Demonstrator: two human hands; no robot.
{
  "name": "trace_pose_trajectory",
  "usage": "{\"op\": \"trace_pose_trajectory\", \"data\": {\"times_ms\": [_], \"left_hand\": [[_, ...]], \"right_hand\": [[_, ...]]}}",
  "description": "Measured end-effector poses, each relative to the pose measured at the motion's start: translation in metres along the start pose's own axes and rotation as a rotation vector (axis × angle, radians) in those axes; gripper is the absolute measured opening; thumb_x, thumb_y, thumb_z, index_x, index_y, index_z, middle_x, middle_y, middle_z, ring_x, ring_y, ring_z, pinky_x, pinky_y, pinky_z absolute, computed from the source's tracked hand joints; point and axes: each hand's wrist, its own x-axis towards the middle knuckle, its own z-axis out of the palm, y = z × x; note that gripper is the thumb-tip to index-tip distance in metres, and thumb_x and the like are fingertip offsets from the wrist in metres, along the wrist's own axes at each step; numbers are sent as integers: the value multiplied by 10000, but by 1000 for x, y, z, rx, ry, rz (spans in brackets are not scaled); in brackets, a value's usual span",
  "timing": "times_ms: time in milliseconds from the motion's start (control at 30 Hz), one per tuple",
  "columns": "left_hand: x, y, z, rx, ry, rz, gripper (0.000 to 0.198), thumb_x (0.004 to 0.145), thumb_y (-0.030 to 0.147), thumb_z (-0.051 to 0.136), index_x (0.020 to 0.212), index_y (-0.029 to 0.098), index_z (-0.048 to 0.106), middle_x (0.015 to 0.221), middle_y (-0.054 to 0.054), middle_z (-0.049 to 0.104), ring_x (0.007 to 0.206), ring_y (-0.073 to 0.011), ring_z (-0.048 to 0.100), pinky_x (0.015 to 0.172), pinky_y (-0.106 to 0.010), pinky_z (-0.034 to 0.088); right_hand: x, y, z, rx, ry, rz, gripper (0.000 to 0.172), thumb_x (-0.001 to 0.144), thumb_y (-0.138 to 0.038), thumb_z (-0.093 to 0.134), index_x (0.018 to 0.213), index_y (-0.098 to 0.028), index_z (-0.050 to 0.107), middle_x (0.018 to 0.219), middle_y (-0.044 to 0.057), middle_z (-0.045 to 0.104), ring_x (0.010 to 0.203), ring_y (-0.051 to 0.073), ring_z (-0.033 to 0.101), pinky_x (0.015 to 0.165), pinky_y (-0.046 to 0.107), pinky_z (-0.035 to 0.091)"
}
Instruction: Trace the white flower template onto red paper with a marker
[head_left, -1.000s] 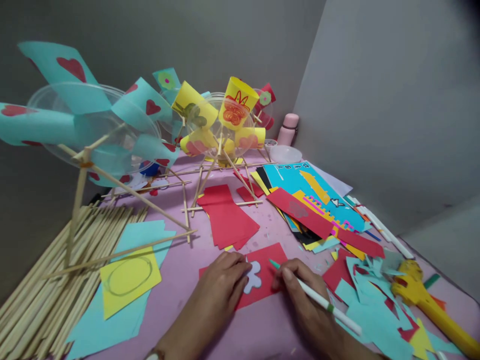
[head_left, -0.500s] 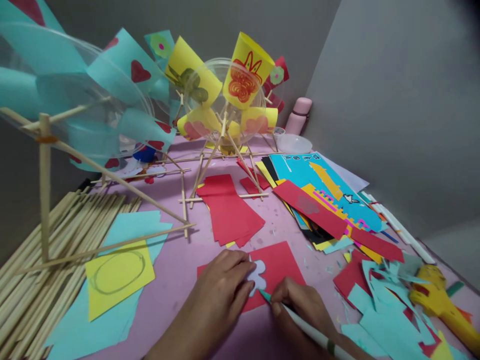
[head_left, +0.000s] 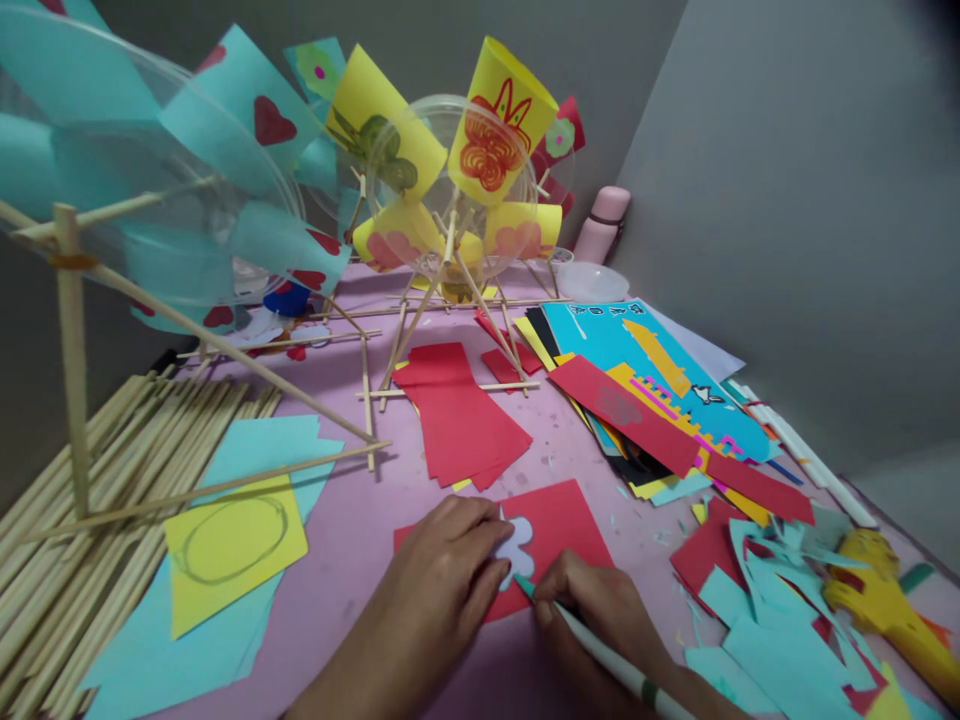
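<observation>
A small white flower cutout (head_left: pixel 517 545) lies on a red sheet of paper (head_left: pixel 574 520) at the front of the table. My left hand (head_left: pixel 442 575) presses the cutout down, its bent fingers and thumb on the left petals and partly hiding them. Between the fingers of my right hand (head_left: pixel 600 620) is a white felt-tip pen (head_left: pixel 611 655) with a green tip. That tip touches the lower right edge of the cutout.
Pinwheel-like wheels of yellow paper (head_left: pixel 495 130) and blue paper (head_left: pixel 232 120) stand on wooden stick frames behind. Wooden sticks (head_left: pixel 97 480) and a yellow square (head_left: pixel 236 545) lie left. Red sheets (head_left: pixel 469 420) lie ahead; blue scraps (head_left: pixel 780 650) and a yellow tool (head_left: pixel 877 590) sit right.
The pen has shifted very slightly along the flower's edge, up and to the left. My left hand stays in place; the camera view has tilted a little.
</observation>
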Motion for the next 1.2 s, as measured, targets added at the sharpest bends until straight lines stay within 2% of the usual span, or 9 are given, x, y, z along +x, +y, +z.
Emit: {"op": "trace_pose_trajectory", "data": {"times_ms": [167, 433, 733, 1067, 1200], "left_hand": [[0, -2, 1, 9, -7, -5, 248, 908, 169, 497, 1123, 258, 585, 1064, -25, 586, 997, -186, 534, 847, -343, 461], [1, -1, 1, -3, -26, -19, 235, 908, 161, 498, 1101, 262, 584, 1061, -21, 576, 1001, -183, 522, 852, -341, 450], [0, -1, 0, -7, -37, -21, 229, 912, 165, 496, 1105, 260, 577, 1060, -20, 572, 992, -183, 518, 839, -337, 449], [0, -1, 1, -15, -32, -16, 231, 911, 153, 499, 1106, 248, 580, 1075, -20, 566, 1012, -184, 507, 869, -350, 438], [0, -2, 1, -20, -29, -13, 242, 911, 151, 501, 1119, 251, 575, 1081, -20, 566, 1021, -183, 506, 874, -348, 437]], "right_hand": [[0, 0, 0, -48, -8, 7, 147, 801, -141, 383, 700, -238, 427, 498, -57, 534, 395, 99, 508, 417, 184, 379], [0, 3, -1, -35, 2, 10, 153, 797, -146, 363, 682, -246, 381, 455, -89, 404, 349, 88, 380, 362, 208, 250], [1, -2, -10, 66, -22, 30, 167, 827, -155, 384, 684, -237, 407, 488, -87, 404, 388, 82, 389, 396, 197, 277], [1, 2, -3, -21, -16, -54, 148, 819, -151, 396, 705, -229, 447, 492, -77, 496, 373, 79, 428, 390, 175, 319], [0, 1, 1, -41, 30, -66, 143, 813, -148, 394, 707, -227, 448, 501, -74, 502, 370, 79, 435, 403, 169, 341]]}}
